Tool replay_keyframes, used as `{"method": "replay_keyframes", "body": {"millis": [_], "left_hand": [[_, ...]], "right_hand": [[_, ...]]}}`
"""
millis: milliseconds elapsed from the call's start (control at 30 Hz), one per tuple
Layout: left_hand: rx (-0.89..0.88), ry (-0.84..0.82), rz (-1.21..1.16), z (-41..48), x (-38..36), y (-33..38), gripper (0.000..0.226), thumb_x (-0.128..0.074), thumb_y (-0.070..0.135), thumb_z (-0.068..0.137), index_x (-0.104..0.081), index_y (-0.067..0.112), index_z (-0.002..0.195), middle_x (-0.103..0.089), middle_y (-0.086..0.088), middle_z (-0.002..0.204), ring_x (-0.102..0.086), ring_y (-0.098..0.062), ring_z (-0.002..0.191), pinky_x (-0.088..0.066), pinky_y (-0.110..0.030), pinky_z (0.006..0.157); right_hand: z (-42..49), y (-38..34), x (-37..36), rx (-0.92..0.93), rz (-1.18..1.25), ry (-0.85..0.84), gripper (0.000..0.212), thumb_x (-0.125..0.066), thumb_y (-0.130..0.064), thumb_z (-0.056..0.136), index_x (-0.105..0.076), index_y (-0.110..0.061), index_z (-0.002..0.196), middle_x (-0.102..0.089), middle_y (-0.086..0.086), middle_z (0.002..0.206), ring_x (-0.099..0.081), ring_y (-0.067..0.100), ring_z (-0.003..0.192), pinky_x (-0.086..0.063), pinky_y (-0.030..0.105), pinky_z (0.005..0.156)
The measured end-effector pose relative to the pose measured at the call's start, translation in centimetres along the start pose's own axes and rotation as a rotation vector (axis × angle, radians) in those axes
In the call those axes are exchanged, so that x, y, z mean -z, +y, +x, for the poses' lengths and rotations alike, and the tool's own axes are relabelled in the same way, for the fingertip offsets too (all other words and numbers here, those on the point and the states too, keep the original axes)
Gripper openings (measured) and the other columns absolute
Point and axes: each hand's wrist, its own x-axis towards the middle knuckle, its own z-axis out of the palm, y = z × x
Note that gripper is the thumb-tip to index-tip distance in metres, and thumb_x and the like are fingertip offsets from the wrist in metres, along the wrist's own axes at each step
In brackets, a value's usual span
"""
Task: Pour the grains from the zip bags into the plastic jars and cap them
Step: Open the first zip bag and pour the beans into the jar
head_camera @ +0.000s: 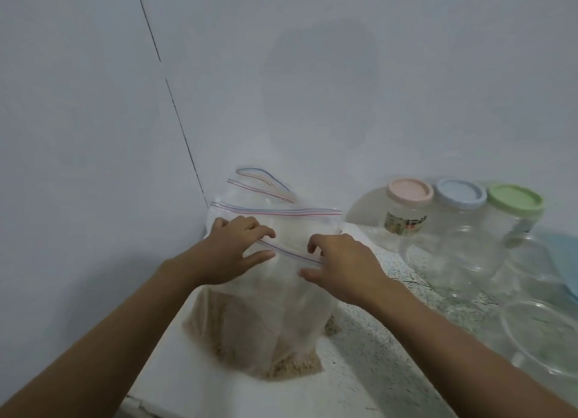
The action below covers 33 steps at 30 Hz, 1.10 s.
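Zip bag [281,308] in curled left hand [233,250], right hand [345,269]

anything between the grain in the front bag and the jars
yes: the clear zip bag of tan grains looks zipped shut, and the three clear plastic jars have their pink lid, blue lid and green lid on

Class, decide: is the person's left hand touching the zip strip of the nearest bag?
Touching. The head view shows the left hand with fingers and thumb pinching one end of the zip strip on the nearest bag.
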Motion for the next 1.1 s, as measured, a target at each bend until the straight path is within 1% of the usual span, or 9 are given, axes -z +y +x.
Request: {"method": "replay_keyframes", "body": {"millis": [100, 167, 267, 400, 467, 567, 767, 967, 1100], "left_hand": [[-0.113, 0.025, 0.042, 0.3, 0.0, -1.0, 0.057, -0.032, 0.068, 0.096, -0.048, 0.037, 0.141, -0.046, 0.01, 0.134, -0.037, -0.006, 0.125, -0.02, -0.033, 0.11], [-0.17, 0.006, 0.024, 0.7, 0.1, -1.2, 0.05, -0.036, 0.065, 0.099, -0.046, 0.039, 0.141, -0.043, 0.012, 0.141, -0.032, -0.005, 0.133, -0.016, -0.032, 0.11], [-0.21, -0.092, -0.017, 1.2, 0.7, -0.8, 0.048, -0.035, 0.064, 0.101, -0.046, 0.04, 0.141, -0.049, 0.017, 0.139, -0.037, -0.003, 0.131, -0.014, -0.035, 0.115], [-0.251, -0.182, -0.168, 1.4, 2.2, -0.7, 0.038, -0.048, 0.062, 0.099, -0.056, 0.037, 0.127, -0.059, 0.022, 0.116, -0.05, -0.004, 0.11, -0.035, -0.033, 0.104], [-0.281, -0.201, -0.218, 1.4, 3.3, -0.7, 0.028, -0.056, 0.059, 0.097, -0.062, 0.034, 0.108, -0.061, 0.019, 0.096, -0.056, -0.006, 0.095, -0.047, -0.036, 0.089], [-0.345, -0.25, -0.294, 1.1, 5.2, -0.4, 0.022, -0.063, 0.051, 0.097, -0.064, 0.029, 0.09, -0.061, 0.007, 0.08, -0.059, -0.016, 0.081, -0.05, -0.043, 0.079], [-0.352, -0.23, -0.529, 0.5, 7.5, 2.1, 0.012, -0.073, 0.03, 0.094, -0.07, 0.026, 0.084, -0.065, 0.0, 0.068, -0.066, -0.019, 0.063, -0.054, -0.03, 0.064], [-0.291, -0.154, -0.639, 1.3, 7.9, 6.8, 0.015, -0.072, 0.024, 0.095, -0.071, 0.012, 0.087, -0.07, -0.006, 0.07, -0.071, -0.019, 0.062, -0.055, -0.026, 0.065], [-0.231, -0.143, -0.729, 2.6, 8.1, 10.9, 0.018, -0.069, 0.021, 0.098, -0.069, 0.005, 0.091, -0.074, -0.011, 0.074, -0.074, -0.026, 0.066, -0.054, -0.025, 0.069]], "right_hand": [[1.2, -0.4, 0.1, -0.038, 0.15, -0.085, 0.039, -0.078, -0.039, 0.085, -0.062, -0.022, 0.116, -0.056, -0.008, 0.095, -0.055, 0.014, 0.087, -0.045, 0.03, 0.071], [2.0, -0.4, 0.5, -0.023, 0.297, -0.137, 0.029, -0.083, -0.034, 0.082, -0.067, -0.018, 0.101, -0.059, -0.005, 0.085, -0.055, 0.01, 0.074, -0.044, 0.026, 0.064], [2.3, -0.2, 1.5, 0.067, 0.494, -0.236, 0.021, -0.085, -0.026, 0.081, -0.067, -0.017, 0.084, -0.07, 0.008, 0.084, -0.067, 0.014, 0.064, -0.054, 0.037, 0.072], [1.7, -0.3, 2.4, 0.145, 0.594, -0.279, 0.014, -0.082, -0.026, 0.086, -0.069, -0.023, 0.082, -0.07, 0.008, 0.075, -0.062, 0.013, 0.061, -0.047, 0.037, 0.069], [1.3, -0.2, 2.6, 0.156, 0.657, -0.282, 0.011, -0.079, -0.022, 0.089, -0.07, -0.017, 0.086, -0.068, 0.007, 0.069, -0.06, 0.017, 0.06, -0.046, 0.037, 0.064], [0.3, -0.1, 2.9, 0.169, 0.772, -0.262, 0.011, -0.077, -0.012, 0.091, -0.071, -0.004, 0.091, -0.067, 0.009, 0.065, -0.058, 0.023, 0.057, -0.047, 0.032, 0.055], [-1.4, 0.9, 4.7, 0.167, 0.877, -0.077, 0.008, -0.083, -0.01, 0.083, -0.077, -0.006, 0.085, -0.067, 0.023, 0.064, -0.059, 0.029, 0.056, -0.044, 0.03, 0.052], [-3.0, 3.3, 6.8, 0.091, 0.975, 0.205, 0.008, -0.085, 0.0, 0.075, -0.079, -0.002, 0.079, -0.068, 0.001, 0.062, -0.055, 0.007, 0.055, -0.042, 0.018, 0.054], [-4.0, 5.8, 8.3, 0.026, 1.022, 0.437, 0.017, -0.092, -0.005, 0.066, -0.077, -0.003, 0.075, -0.068, 0.003, 0.068, -0.062, 0.011, 0.065, -0.047, 0.024, 0.063]]}}
